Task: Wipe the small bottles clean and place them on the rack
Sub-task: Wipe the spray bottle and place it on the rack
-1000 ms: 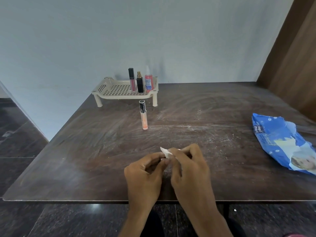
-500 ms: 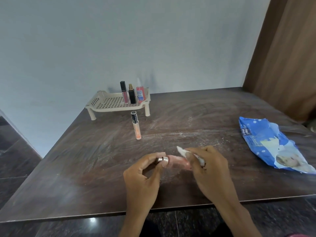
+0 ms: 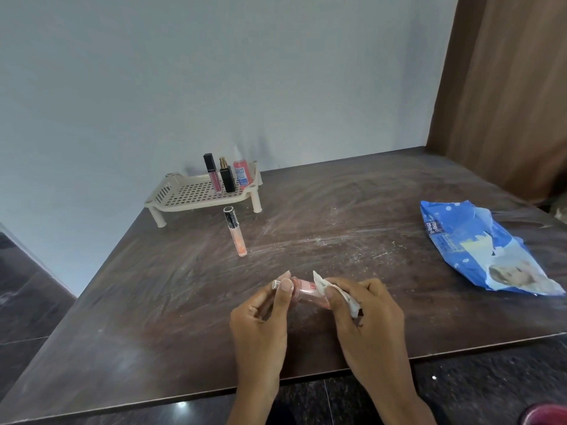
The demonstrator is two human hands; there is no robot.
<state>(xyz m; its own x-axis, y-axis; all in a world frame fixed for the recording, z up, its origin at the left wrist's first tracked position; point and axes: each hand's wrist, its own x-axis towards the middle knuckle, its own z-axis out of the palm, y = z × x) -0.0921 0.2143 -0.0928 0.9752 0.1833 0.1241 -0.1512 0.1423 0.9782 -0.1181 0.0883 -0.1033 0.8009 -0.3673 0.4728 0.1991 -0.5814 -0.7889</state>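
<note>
A small pink bottle [image 3: 305, 290] lies sideways between my hands above the near part of the dark table [image 3: 352, 210]. My left hand [image 3: 260, 320] pinches its cap end. My right hand [image 3: 365, 314] presses a white wipe [image 3: 337, 291] around the bottle's other end. An orange tube with a black cap [image 3: 235, 230] lies on the table in front of the cream rack [image 3: 196, 194]. On the rack's right side stand a pink gloss tube [image 3: 211, 173], a black bottle with a gold top [image 3: 227, 176] and a pink bottle with a clear cap [image 3: 241, 171].
A blue pack of wipes [image 3: 478, 250] lies at the table's right side. White dust and streaks cover the tabletop. A pale wall stands behind the table, a brown panel [image 3: 503, 87] at the right, and dark floor tiles at the left.
My hands have drawn apart, so the pink bottle now shows between them. My right hand has slid the wipe toward the bottle's right end. The camera view has shifted to the right.
</note>
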